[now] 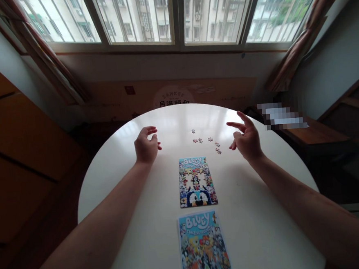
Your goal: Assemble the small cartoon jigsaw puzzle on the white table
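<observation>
The puzzle (197,182) lies flat on the white table (257,231), between the forearms and just beyond the poster (204,247), which is at the near side and bears a matching title. Much of it looks filled: the title band along the far edge, the borders on both sides, the big dog face at the near end and a narrow strip up the middle. Still bare are two pale gaps, one to the left of that strip and one to the right. About six loose pieces (200,140) lie scattered beyond the far edge, some trailing off to the right; that small number seems in keeping with the gaps, though their exact count and fit cannot be told at this size. So the work appears well past halfway, with only the inner patches left. Neither hand seems to hold a piece: the left hand (146,146), left of the pieces, has its fingers loosely bent and apart from the thumb, while the right hand (246,140), right of them, has its fingers spread.
</observation>
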Action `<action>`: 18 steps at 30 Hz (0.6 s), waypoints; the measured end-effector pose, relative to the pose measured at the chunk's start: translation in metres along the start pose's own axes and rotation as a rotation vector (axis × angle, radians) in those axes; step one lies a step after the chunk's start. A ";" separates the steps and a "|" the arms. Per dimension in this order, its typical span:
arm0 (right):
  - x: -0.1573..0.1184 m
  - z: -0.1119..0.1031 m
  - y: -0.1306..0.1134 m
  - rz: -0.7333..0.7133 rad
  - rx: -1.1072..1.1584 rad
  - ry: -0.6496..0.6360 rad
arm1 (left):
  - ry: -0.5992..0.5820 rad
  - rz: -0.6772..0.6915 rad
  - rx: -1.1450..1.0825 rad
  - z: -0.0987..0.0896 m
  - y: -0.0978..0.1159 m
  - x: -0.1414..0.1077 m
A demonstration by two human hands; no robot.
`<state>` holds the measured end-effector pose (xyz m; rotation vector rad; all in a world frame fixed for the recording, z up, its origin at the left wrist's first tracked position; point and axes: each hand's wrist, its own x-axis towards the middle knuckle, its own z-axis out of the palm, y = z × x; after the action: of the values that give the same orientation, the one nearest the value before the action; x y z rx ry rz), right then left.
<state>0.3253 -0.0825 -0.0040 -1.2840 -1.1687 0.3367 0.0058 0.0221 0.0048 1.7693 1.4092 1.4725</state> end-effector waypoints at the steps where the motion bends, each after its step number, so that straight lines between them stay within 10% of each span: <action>1: 0.000 0.000 0.000 -0.005 -0.002 0.004 | -0.001 -0.004 0.005 0.000 0.001 0.000; 18: 0.004 0.002 0.014 0.070 0.102 0.117 | -0.032 -0.075 -0.026 -0.003 0.004 0.000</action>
<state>0.3313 -0.0734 -0.0144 -1.2410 -0.9975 0.3635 0.0045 0.0194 0.0091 1.6979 1.4188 1.4118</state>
